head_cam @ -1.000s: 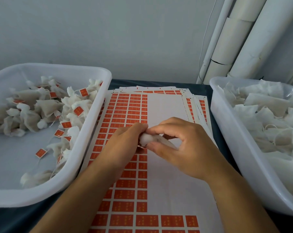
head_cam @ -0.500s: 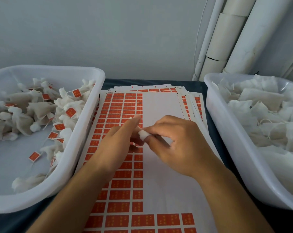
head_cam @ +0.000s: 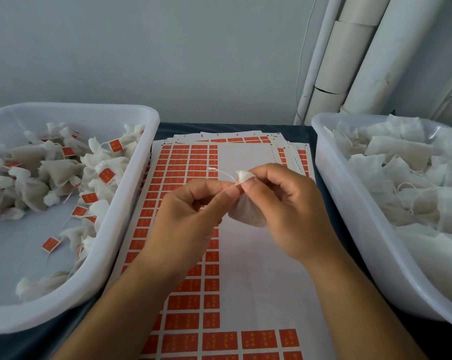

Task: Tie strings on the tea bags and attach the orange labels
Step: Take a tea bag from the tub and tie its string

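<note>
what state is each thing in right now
tea bag: held above the label sheet, neck gathered, no label on it
string: at the bag's neck, loose end sticking out left
left hand: pinching the string
right hand: pinching the bag's neck
label sheet: flat, partly used, right columns mostly bare
left tub: partly filled with tied, labelled bags
right tub: full of bags without labels

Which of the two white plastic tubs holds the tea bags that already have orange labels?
The white plastic tub on the left; the right tub's bags show no labels.
</note>
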